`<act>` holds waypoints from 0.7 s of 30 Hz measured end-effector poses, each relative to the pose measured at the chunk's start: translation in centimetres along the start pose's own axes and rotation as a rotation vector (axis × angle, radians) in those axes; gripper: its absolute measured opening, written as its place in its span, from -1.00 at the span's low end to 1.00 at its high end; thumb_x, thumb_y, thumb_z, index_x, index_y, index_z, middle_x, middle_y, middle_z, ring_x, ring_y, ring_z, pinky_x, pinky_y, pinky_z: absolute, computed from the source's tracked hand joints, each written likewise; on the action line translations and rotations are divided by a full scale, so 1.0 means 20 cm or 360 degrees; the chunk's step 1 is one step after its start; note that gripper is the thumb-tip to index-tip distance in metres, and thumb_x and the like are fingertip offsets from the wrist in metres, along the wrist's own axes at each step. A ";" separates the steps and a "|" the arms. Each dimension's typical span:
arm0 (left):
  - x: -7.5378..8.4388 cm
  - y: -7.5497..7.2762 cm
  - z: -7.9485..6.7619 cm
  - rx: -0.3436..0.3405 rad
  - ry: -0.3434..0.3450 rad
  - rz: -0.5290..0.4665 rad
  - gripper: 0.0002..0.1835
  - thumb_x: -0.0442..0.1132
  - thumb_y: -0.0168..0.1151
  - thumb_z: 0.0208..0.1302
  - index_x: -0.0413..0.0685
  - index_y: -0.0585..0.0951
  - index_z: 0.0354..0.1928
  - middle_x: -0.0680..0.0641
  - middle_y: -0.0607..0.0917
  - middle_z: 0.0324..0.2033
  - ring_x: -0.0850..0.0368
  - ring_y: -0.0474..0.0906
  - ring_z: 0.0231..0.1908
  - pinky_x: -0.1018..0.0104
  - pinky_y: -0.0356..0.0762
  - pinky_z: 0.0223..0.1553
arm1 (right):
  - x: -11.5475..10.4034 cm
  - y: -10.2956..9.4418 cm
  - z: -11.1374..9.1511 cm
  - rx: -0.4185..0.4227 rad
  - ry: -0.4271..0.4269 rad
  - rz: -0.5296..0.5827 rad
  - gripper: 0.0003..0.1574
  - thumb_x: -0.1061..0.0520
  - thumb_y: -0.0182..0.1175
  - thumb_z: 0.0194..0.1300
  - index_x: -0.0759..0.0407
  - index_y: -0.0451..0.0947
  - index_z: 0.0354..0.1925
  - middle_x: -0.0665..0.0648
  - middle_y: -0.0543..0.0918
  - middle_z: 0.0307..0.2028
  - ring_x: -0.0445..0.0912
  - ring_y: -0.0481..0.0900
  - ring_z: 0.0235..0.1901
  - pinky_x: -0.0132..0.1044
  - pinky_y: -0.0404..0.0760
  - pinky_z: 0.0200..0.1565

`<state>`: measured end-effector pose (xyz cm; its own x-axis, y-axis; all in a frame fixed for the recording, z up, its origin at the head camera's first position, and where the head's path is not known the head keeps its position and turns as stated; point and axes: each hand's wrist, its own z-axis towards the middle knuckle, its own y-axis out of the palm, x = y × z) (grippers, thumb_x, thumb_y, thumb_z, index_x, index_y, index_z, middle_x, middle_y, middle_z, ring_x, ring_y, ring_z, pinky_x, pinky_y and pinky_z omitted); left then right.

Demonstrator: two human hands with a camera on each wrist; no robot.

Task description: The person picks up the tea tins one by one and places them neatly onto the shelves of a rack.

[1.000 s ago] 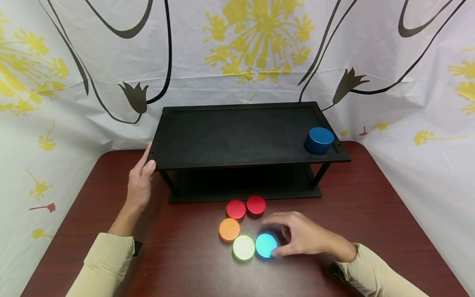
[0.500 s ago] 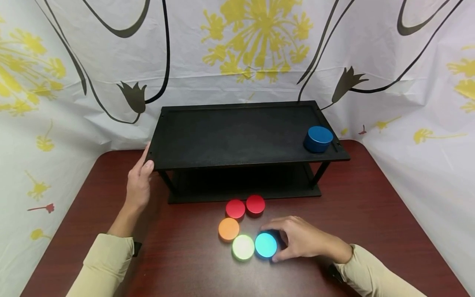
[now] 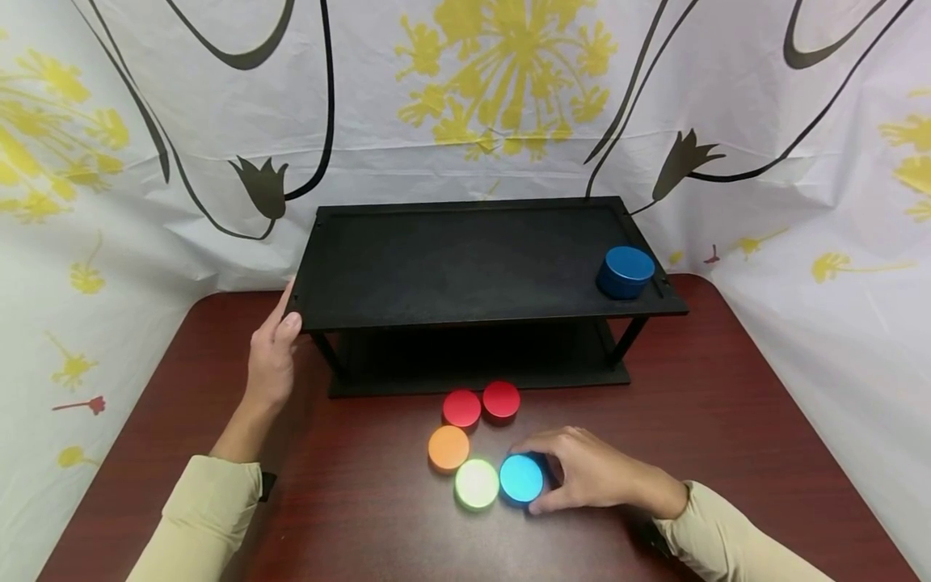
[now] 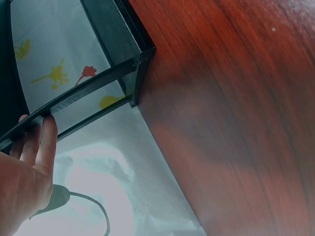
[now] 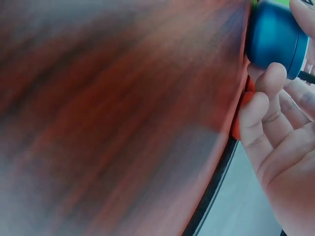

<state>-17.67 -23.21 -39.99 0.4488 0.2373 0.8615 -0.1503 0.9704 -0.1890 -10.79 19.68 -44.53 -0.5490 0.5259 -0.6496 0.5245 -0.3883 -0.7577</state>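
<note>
My right hand (image 3: 585,469) grips a small round light blue tin (image 3: 520,478) from its right side, thumb at the near side and fingers at the far side. In the right wrist view the blue tin (image 5: 273,39) sits between the thumb and curled fingers. A light green tin (image 3: 477,485) stands right beside it, then an orange tin (image 3: 448,448) and two red tins, one left (image 3: 461,409) and one right (image 3: 501,402). My left hand (image 3: 271,364) holds the left end of a black shelf (image 3: 451,267); the left wrist view shows its fingers (image 4: 47,142) against the shelf's edge.
On the shelf top's right end stands a larger dark blue tin (image 3: 624,273). The shelf has a lower board (image 3: 480,380) close behind the red tins. A dark red wooden table (image 3: 349,501) lies under everything, with a white patterned cloth (image 3: 465,178) behind and at both sides.
My right hand has shifted slightly toward me, its thumb coming down from the light blue tin's rim to its near side. The left hand and the tins have stayed in place.
</note>
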 end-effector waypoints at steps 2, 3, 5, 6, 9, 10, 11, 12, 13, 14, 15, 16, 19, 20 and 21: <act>0.00 0.00 0.00 0.0003 -0.0003 -0.0001 -0.48 -0.23 -0.15 0.54 0.18 0.30 0.48 0.06 0.35 0.43 0.24 0.36 0.31 0.51 0.32 0.15 | 0.00 -0.01 0.00 0.0012 -0.0009 -0.0001 -0.28 -0.29 0.45 0.08 -0.10 0.57 0.17 -0.23 0.64 0.00 -0.32 0.57 -0.06 -0.24 0.57 0.00; 0.00 0.00 0.00 0.0003 -0.0006 0.0002 -0.48 -0.23 -0.16 0.54 0.19 0.30 0.48 0.06 0.35 0.43 0.25 0.36 0.30 0.51 0.32 0.14 | -0.01 -0.01 0.00 0.0018 -0.0012 0.0001 -0.28 -0.29 0.45 0.08 -0.09 0.57 0.17 -0.23 0.64 0.00 -0.32 0.57 -0.06 -0.24 0.57 0.00; 0.00 0.00 0.00 0.0003 -0.0013 0.0005 -0.48 -0.23 -0.16 0.54 0.19 0.30 0.49 0.06 0.34 0.43 0.25 0.36 0.30 0.51 0.33 0.14 | -0.01 -0.02 0.01 0.0032 -0.0014 0.0009 -0.28 -0.27 0.46 0.08 -0.07 0.58 0.17 -0.23 0.64 0.00 -0.32 0.57 -0.07 -0.24 0.57 0.00; 0.00 0.00 0.00 0.0003 -0.0017 0.0004 -0.48 -0.23 -0.16 0.54 0.19 0.30 0.49 0.06 0.34 0.43 0.25 0.35 0.30 0.51 0.33 0.14 | -0.02 -0.03 0.01 0.0040 -0.0015 0.0012 -0.28 -0.26 0.46 0.08 -0.06 0.58 0.17 -0.22 0.64 0.00 -0.31 0.57 -0.07 -0.24 0.58 0.00; 0.00 0.00 0.00 0.0005 -0.0028 0.0003 -0.48 -0.23 -0.16 0.54 0.19 0.29 0.49 0.06 0.34 0.44 0.25 0.35 0.31 0.52 0.33 0.13 | -0.03 -0.05 0.00 0.0070 -0.0015 0.0004 -0.27 -0.25 0.47 0.08 -0.03 0.58 0.17 -0.23 0.63 0.00 -0.31 0.57 -0.08 -0.24 0.58 -0.01; 0.00 0.00 0.00 0.0005 -0.0031 0.0005 -0.48 -0.22 -0.17 0.55 0.20 0.29 0.49 0.07 0.33 0.44 0.25 0.34 0.31 0.52 0.33 0.13 | -0.03 -0.05 0.00 0.0084 -0.0017 -0.0004 -0.27 -0.24 0.47 0.08 -0.03 0.58 0.18 -0.23 0.63 -0.01 -0.31 0.57 -0.09 -0.25 0.58 -0.02; -0.01 0.00 0.00 0.0003 -0.0030 0.0003 -0.48 -0.22 -0.17 0.55 0.20 0.29 0.49 0.07 0.33 0.44 0.24 0.33 0.32 0.52 0.32 0.15 | -0.03 -0.06 0.00 0.0100 -0.0020 -0.0011 -0.27 -0.24 0.46 0.09 -0.01 0.58 0.18 -0.23 0.63 -0.01 -0.30 0.56 -0.09 -0.25 0.58 -0.03; -0.01 0.00 0.00 0.0003 -0.0031 0.0004 -0.48 -0.22 -0.17 0.55 0.20 0.29 0.49 0.07 0.33 0.44 0.24 0.33 0.33 0.52 0.32 0.15 | -0.04 -0.07 0.00 0.0112 -0.0018 -0.0017 -0.26 -0.25 0.45 0.10 0.00 0.58 0.18 -0.23 0.63 0.00 -0.29 0.56 -0.10 -0.25 0.58 -0.04; -0.01 0.00 0.00 0.0001 -0.0032 0.0005 -0.48 -0.22 -0.17 0.55 0.20 0.29 0.49 0.07 0.33 0.44 0.24 0.33 0.33 0.52 0.32 0.15 | -0.04 -0.08 0.00 0.0129 -0.0014 -0.0024 -0.25 -0.26 0.44 0.11 0.01 0.58 0.19 -0.23 0.63 0.01 -0.29 0.55 -0.10 -0.25 0.58 -0.05; -0.01 0.00 0.00 -0.0002 -0.0031 -0.0007 -0.48 -0.23 -0.17 0.55 0.19 0.29 0.49 0.07 0.33 0.44 0.23 0.32 0.34 0.52 0.32 0.17 | -0.05 -0.09 0.00 0.0143 -0.0010 -0.0031 -0.25 -0.28 0.43 0.12 0.02 0.58 0.19 -0.22 0.62 0.01 -0.28 0.56 -0.10 -0.25 0.58 -0.05; -0.01 0.00 0.00 -0.0002 -0.0030 -0.0012 -0.48 -0.23 -0.17 0.55 0.19 0.29 0.49 0.07 0.33 0.44 0.22 0.32 0.34 0.52 0.32 0.17 | -0.05 -0.11 0.00 0.0159 -0.0009 -0.0034 -0.24 -0.28 0.42 0.13 0.03 0.57 0.19 -0.21 0.62 0.02 -0.28 0.56 -0.10 -0.25 0.59 -0.05; -0.01 0.00 0.00 -0.0004 -0.0028 -0.0020 -0.48 -0.23 -0.17 0.55 0.18 0.29 0.49 0.06 0.33 0.44 0.22 0.32 0.34 0.52 0.31 0.17 | -0.06 -0.12 0.00 0.0173 -0.0003 -0.0037 -0.24 -0.29 0.41 0.14 0.05 0.57 0.20 -0.20 0.62 0.03 -0.27 0.56 -0.09 -0.24 0.59 -0.05; -0.01 0.00 0.00 -0.0009 -0.0018 -0.0053 -0.48 -0.25 -0.17 0.55 0.16 0.29 0.49 0.03 0.33 0.44 0.20 0.33 0.34 0.51 0.32 0.18 | -0.07 -0.16 0.00 0.0219 -0.0005 -0.0052 -0.22 -0.30 0.40 0.14 0.07 0.56 0.21 -0.16 0.63 0.06 -0.26 0.57 -0.07 -0.23 0.60 -0.04; -0.01 0.00 0.00 -0.0011 -0.0013 -0.0063 -0.48 -0.25 -0.17 0.55 0.15 0.29 0.49 0.03 0.33 0.44 0.19 0.33 0.34 0.51 0.32 0.18 | -0.08 -0.17 0.00 0.0237 -0.0010 -0.0058 -0.21 -0.29 0.41 0.13 0.08 0.56 0.21 -0.15 0.63 0.06 -0.26 0.57 -0.07 -0.23 0.61 -0.04; -0.01 0.00 0.00 -0.0012 -0.0009 -0.0068 -0.48 -0.26 -0.17 0.55 0.15 0.30 0.49 0.02 0.33 0.44 0.19 0.33 0.34 0.51 0.32 0.18 | -0.08 -0.19 0.00 0.0258 -0.0020 -0.0062 -0.22 -0.28 0.42 0.13 0.07 0.57 0.21 -0.15 0.63 0.06 -0.25 0.57 -0.07 -0.24 0.61 -0.05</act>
<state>-17.70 -23.23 -40.12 0.4499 0.1952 0.8715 -0.1246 0.9800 -0.1552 -11.85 20.32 -40.61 -0.5758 0.5338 -0.6193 0.3912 -0.4853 -0.7820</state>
